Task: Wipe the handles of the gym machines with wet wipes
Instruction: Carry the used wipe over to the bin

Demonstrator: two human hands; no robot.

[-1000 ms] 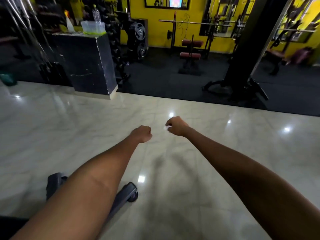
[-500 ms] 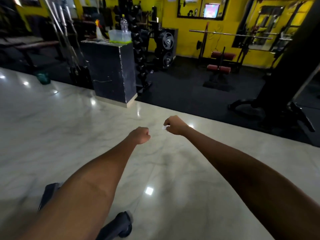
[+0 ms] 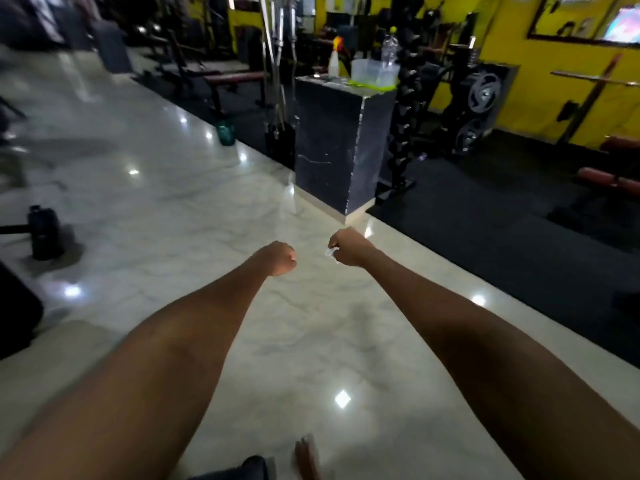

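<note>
Above a glossy marble floor (image 3: 145,188), both bare forearms stretch forward, the hands side by side and a little apart. The left hand (image 3: 278,258) is clenched into a fist, and nothing shows in it. The right hand (image 3: 348,245) has its fingers curled around a small scrap of white wet wipe (image 3: 330,252), of which only a crumpled bit pokes out on the thumb side. Beyond the hands, where the marble meets black rubber matting (image 3: 485,230), stands a tall dark pedestal (image 3: 332,140) with chipped white edges. On its top sit a clear plastic tub (image 3: 372,72) resting on a lime-green lid, a white spray bottle (image 3: 334,62) with an orange and yellow trigger head, and a clear water bottle (image 3: 388,46) behind the tub. Just left of the pedestal, chrome barbells (image 3: 280,64) stand upright in a holder, with a teal kettlebell (image 3: 225,131) near them at the edge of the marble. Right of the pedestal a dumbbell rack (image 3: 407,126) rises, and beyond it hang weight plates (image 3: 483,90) against a yellow wall (image 3: 554,64). A dark machine foot (image 3: 43,233) sits on the marble at far left. No machine handle is near either hand. At the bottom edge a bare foot (image 3: 306,457) shows, blurred.
</note>
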